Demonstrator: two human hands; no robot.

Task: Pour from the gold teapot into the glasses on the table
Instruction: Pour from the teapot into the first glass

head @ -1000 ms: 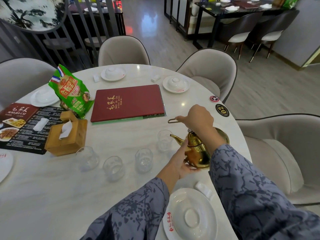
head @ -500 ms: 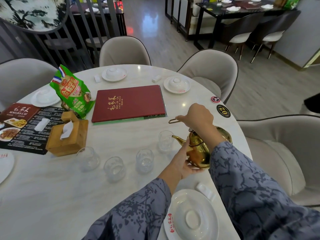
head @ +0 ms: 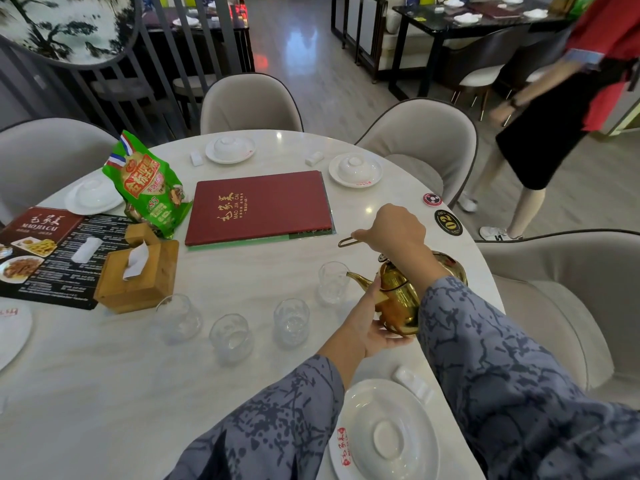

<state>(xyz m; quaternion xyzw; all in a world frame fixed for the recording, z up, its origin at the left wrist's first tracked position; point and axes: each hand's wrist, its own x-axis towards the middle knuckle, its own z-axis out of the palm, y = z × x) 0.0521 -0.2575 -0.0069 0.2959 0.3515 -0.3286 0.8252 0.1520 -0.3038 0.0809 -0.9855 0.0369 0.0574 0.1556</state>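
The right hand (head: 394, 230) grips the thin handle of the gold teapot (head: 398, 292), which is held over the table (head: 242, 271). The left hand (head: 365, 323) cups its belly, thumb beside the spout. The spout tip meets the rim of one of four glasses (head: 331, 282). The red menu (head: 258, 206) reads "MAO JIA CAI"; a black sticker (head: 448, 222) reads "02".

glasses (head: 291, 322) x4, gold teapot (head: 398, 292) x1, hands (head: 394, 226) x2

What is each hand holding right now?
Left hand: cups the teapot from below.
Right hand: grips the teapot's handle.
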